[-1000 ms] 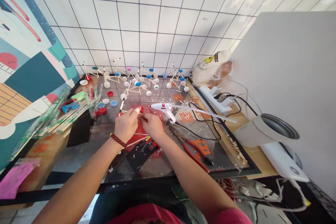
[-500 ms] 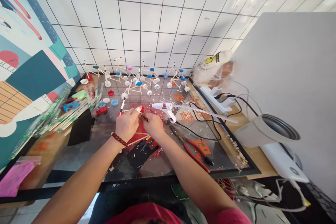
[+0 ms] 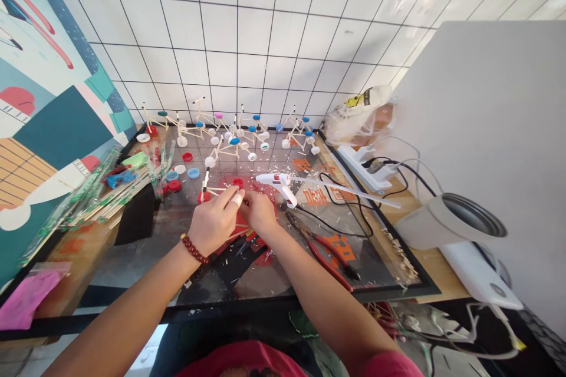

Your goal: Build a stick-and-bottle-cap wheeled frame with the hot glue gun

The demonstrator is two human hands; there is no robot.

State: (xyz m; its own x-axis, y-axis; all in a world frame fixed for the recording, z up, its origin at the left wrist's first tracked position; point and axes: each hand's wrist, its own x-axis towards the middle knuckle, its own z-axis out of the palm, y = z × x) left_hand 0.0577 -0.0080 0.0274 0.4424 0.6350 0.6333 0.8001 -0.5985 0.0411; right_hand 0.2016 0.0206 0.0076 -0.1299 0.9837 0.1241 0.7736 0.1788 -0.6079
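My left hand (image 3: 215, 221), with a beaded bracelet and a white wrap on one finger, is closed at the stick model (image 3: 212, 189) with red caps. My right hand (image 3: 259, 211) meets it fingertip to fingertip, its fingers pinched together; what lies between them is too small to make out. Beyond the fingers a red cap (image 3: 237, 182) shows, and another red cap (image 3: 204, 196) sits at the model's left end. The white glue gun (image 3: 279, 183) lies just right of my hands. Under them is a red sheet, partly hidden.
Several small stick bicycles with coloured caps (image 3: 234, 141) line the back. Bundled sticks (image 3: 106, 194) and loose caps (image 3: 193, 172) lie left. Red-handled pliers (image 3: 329, 256), a power strip (image 3: 369, 169) and a grey-white cylinder (image 3: 448, 221) are on the right. Wood scraps litter the glass.
My left hand has shifted slightly down, uncovering the red caps and more of the stick model. The right hand stays almost in place, still close to the left fingertips.
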